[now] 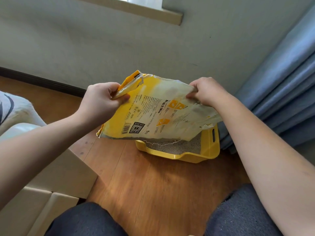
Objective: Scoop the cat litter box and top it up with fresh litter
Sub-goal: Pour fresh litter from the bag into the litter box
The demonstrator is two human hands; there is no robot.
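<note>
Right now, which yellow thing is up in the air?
The litter bag, gripped by the left hand and right hand. The yellow litter box sits on the floor.

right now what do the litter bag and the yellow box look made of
Litter bag: likely thin printed plastic film, matte; it creases and hangs limp, its lower edge torn ragged.
Litter box: seemingly moulded hard plastic, glossy yellow, with a smooth rim and cut handle slot.

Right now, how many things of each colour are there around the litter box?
Yellow: 2, the litter bag held by the left hand and right hand, and the litter box.
Blue: 1, the curtain.
Grey: 1, the litter in the box.
Total: 4
</note>
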